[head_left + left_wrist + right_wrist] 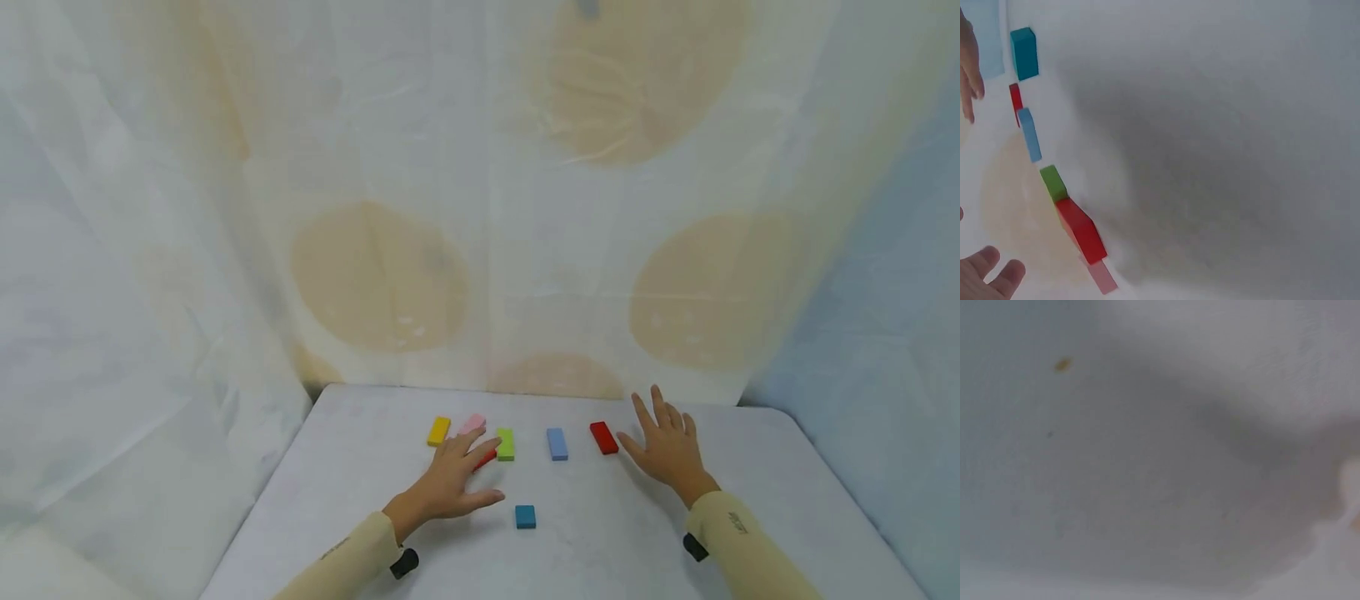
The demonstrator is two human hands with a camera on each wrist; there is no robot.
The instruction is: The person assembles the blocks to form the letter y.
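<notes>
Blocks lie in a row across the lower middle of the head view, long axes running up the frame. The left hand [450, 487] has relaxed fingers spread over a tilted red block [485, 459] beside the green block [506, 444]. The right hand [666, 447] lies flat and spread on the worktop [360, 467], just beside another red block [603, 437].

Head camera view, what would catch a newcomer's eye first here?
A row of small coloured blocks on the pale table: yellow block, pink block, green block, light blue block and red block, with a teal block alone nearer the person. The left hand reaches over a second red block by the green one, while the right hand lies spread flat beside the red block at the row's right end.
</notes>
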